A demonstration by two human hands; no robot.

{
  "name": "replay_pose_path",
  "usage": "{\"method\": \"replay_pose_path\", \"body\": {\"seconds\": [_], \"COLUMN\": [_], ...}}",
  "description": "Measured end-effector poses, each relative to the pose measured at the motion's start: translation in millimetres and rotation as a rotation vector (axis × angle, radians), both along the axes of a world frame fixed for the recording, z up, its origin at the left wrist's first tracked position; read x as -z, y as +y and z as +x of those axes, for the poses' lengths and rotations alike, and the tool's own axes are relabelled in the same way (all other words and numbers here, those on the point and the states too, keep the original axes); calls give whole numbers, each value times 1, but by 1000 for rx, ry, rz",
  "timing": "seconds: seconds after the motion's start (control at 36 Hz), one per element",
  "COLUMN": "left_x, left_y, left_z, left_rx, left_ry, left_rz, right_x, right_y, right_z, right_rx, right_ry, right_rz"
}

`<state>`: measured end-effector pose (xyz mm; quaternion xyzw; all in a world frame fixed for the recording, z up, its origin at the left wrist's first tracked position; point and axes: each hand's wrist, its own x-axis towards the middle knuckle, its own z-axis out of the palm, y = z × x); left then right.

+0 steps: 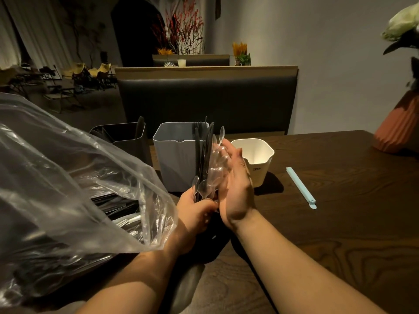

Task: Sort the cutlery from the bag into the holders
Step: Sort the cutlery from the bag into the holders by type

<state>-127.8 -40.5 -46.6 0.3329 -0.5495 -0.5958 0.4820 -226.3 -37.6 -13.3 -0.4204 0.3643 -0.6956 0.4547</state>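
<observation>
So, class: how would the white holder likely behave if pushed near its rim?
The white holder looks thin-walled with nothing visible inside, so probably light and easy to tip. On the smooth wooden table it may slide first.

Single head-mounted view looks forward and down, close over the desk, toward the far wall.

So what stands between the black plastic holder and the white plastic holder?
The tall grey plastic holder, shown in the head view; the hand-held cutlery bundle overlaps its right edge.
</observation>
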Motion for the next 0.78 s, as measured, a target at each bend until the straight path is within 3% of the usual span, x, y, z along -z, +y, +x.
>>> {"method": "replay_pose_path", "body": {"seconds": [0.17, 0.42, 0.61, 0.78], "left_x": [2, 5, 7, 7], "left_y": [-2, -8, -10, -12], "left_z": [3, 7, 6, 9], "left_rx": [76, 127, 112, 185], "left_ry": [-16, -127, -85, -68], "left_rz": [50, 2, 70, 154], "right_x": [-8, -17, -17, -12], "right_y": [0, 0, -4, -7], "right_z": [-3, -10, -19, -20], "right_rx": [34, 119, 63, 83], "right_ry": [-108, -97, -328, -307], "right_rz": [76, 178, 271, 286]}}
